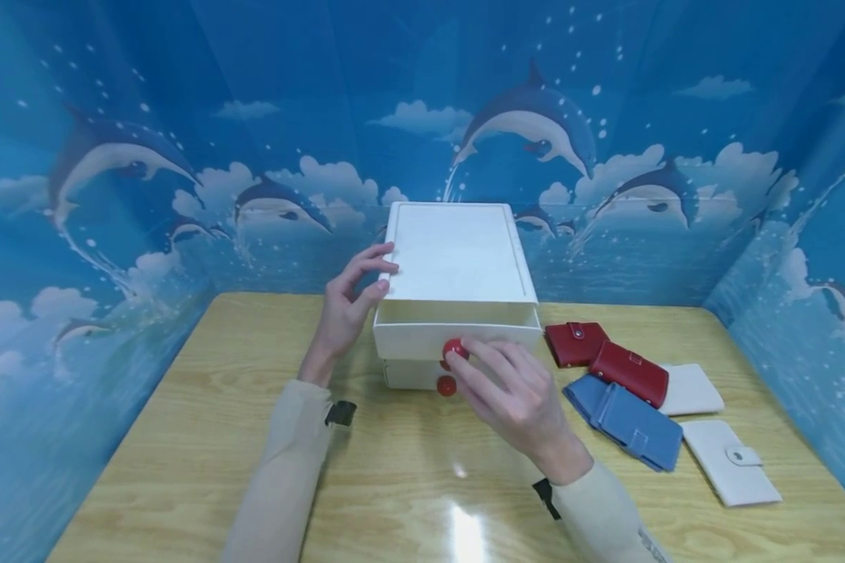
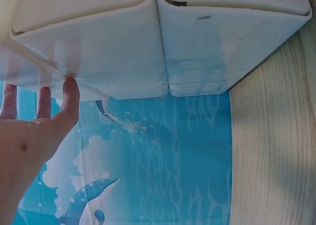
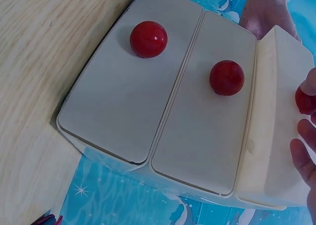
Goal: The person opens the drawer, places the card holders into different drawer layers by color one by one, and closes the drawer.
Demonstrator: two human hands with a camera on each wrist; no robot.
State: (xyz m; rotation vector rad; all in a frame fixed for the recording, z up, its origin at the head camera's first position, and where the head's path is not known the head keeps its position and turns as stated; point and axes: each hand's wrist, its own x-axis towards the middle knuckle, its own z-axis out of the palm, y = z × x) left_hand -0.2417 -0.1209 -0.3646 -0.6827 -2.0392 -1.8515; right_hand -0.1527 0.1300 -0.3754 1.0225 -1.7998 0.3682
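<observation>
A white drawer cabinet [image 1: 458,250] stands on the wooden table, its top drawer [image 1: 411,342] pulled partly out. My right hand [image 1: 521,395] pinches the red round knob [image 1: 454,349] of that drawer between thumb and fingers. In the right wrist view, the fingers [image 3: 302,158] reach around the same knob [image 3: 303,100], beside two closed drawers with a red middle knob [image 3: 226,78] and a red bottom knob [image 3: 148,39]. My left hand [image 1: 348,301] rests against the cabinet's upper left side, fingers extended. In the left wrist view, fingertips of the left hand [image 2: 29,141] touch the white wall.
Right of the cabinet lie two red card wallets [image 1: 628,374], overlapping blue wallets [image 1: 639,426] and two white ones, the nearer with a snap strap [image 1: 728,463]. A blue dolphin-print backdrop [image 1: 289,94] encloses the wooden table [image 1: 183,438] at the back and sides.
</observation>
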